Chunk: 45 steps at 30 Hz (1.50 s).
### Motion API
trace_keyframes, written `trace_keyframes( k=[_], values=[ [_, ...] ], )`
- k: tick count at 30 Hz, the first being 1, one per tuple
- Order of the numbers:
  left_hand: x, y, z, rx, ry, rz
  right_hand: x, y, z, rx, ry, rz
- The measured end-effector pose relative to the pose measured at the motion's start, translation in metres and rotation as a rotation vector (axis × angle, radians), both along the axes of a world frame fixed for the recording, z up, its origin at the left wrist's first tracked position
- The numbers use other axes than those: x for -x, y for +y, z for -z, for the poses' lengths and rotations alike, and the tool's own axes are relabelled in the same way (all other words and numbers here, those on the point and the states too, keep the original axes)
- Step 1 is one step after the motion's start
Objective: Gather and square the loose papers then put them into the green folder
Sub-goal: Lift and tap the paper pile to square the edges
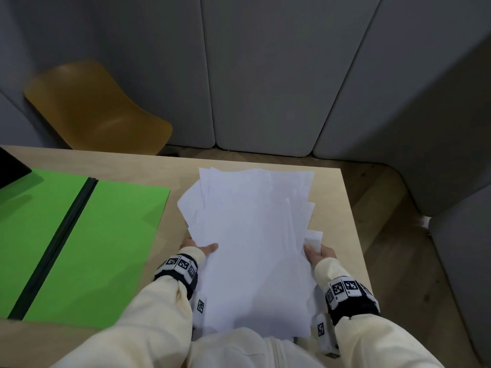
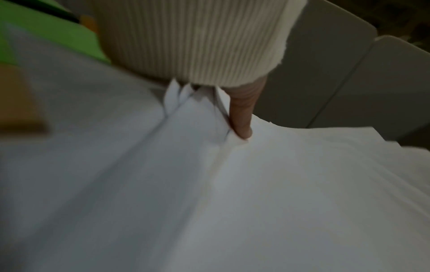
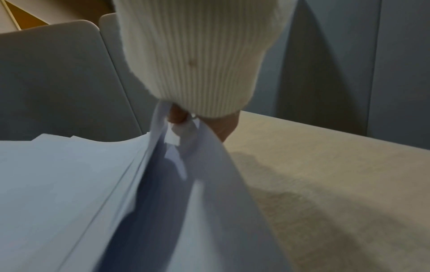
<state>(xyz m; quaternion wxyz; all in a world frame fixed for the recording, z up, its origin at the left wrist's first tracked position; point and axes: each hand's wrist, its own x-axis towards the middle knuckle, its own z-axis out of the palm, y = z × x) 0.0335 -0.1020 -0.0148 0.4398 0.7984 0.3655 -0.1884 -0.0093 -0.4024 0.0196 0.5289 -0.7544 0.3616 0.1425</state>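
Note:
A ragged stack of white papers (image 1: pixel 252 235) is held over the right half of the table, its sheets fanned out unevenly at the far end. My left hand (image 1: pixel 200 248) grips its left edge with the thumb on top, and my right hand (image 1: pixel 317 252) grips its right edge. In the left wrist view the thumb (image 2: pixel 241 117) presses down on the papers (image 2: pixel 256 184). Loose sheets (image 3: pixel 93 184) hang from my right hand (image 3: pixel 186 119) in the right wrist view. The green folder (image 1: pixel 79 235) lies open and flat to the left, with a dark spine down its middle.
The wooden table (image 1: pixel 342 221) ends just right of the papers. A dark flat object (image 1: pixel 10 168) overlaps the folder's far left corner. A mustard chair (image 1: pixel 93 107) stands behind the table against grey padded wall panels (image 1: pixel 265 75).

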Motion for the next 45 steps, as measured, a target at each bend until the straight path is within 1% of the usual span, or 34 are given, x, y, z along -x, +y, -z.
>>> trace_keyframes(
  k=[4, 7, 10, 13, 16, 19, 22, 23, 25, 26, 33, 36, 39, 40, 42, 43, 45],
  values=[
    [0.000, 0.007, 0.004, -0.005, 0.021, -0.053, -0.001, -0.004, 0.009, -0.004, -0.031, 0.061],
    [0.001, 0.011, 0.004, 0.007, 0.009, -0.009, -0.002, -0.007, 0.016, -0.011, -0.029, 0.089],
    [0.000, 0.010, 0.004, 0.014, -0.034, 0.034, -0.001, -0.006, 0.013, -0.017, -0.047, 0.075],
    [-0.001, 0.007, 0.002, 0.005, -0.064, 0.032, -0.003, -0.004, 0.010, -0.046, -0.072, 0.061],
    [-0.004, 0.007, -0.001, 0.049, -0.056, -0.025, -0.006, -0.005, 0.009, -0.082, -0.057, -0.012],
    [-0.007, 0.011, -0.003, 0.097, -0.113, -0.133, -0.008, -0.007, 0.007, -0.106, -0.014, -0.090],
    [-0.014, 0.012, -0.003, 0.043, -0.185, -0.126, -0.009, -0.004, 0.000, 0.020, 0.103, -0.198],
    [-0.014, 0.012, -0.004, 0.023, -0.186, -0.115, -0.009, -0.004, 0.001, 0.071, 0.131, -0.197],
    [-0.016, 0.012, -0.005, 0.000, -0.188, -0.109, -0.011, -0.002, -0.001, 0.156, 0.145, -0.124],
    [-0.016, 0.012, -0.005, -0.002, -0.185, -0.121, -0.012, -0.003, 0.000, 0.167, 0.135, -0.072],
    [0.000, 0.021, 0.001, -0.008, -0.133, -0.260, -0.006, -0.028, 0.005, 0.138, -0.082, 0.310],
    [0.005, 0.026, 0.004, -0.003, -0.116, -0.314, 0.000, -0.043, 0.008, 0.120, -0.116, 0.462],
    [0.007, 0.031, 0.006, 0.026, -0.141, -0.384, 0.014, -0.051, 0.007, 0.097, -0.165, 0.589],
    [0.007, 0.033, 0.006, 0.030, -0.161, -0.409, 0.018, -0.054, 0.007, 0.097, -0.159, 0.608],
    [0.005, 0.034, 0.003, 0.025, -0.179, -0.431, 0.019, -0.061, 0.015, 0.070, -0.067, 0.631],
    [0.003, 0.035, -0.001, 0.028, -0.152, -0.430, 0.018, -0.064, 0.018, 0.090, -0.008, 0.612],
    [0.003, 0.032, -0.007, 0.045, -0.005, -0.384, 0.016, -0.066, 0.020, 0.135, 0.175, 0.413]
  ],
)
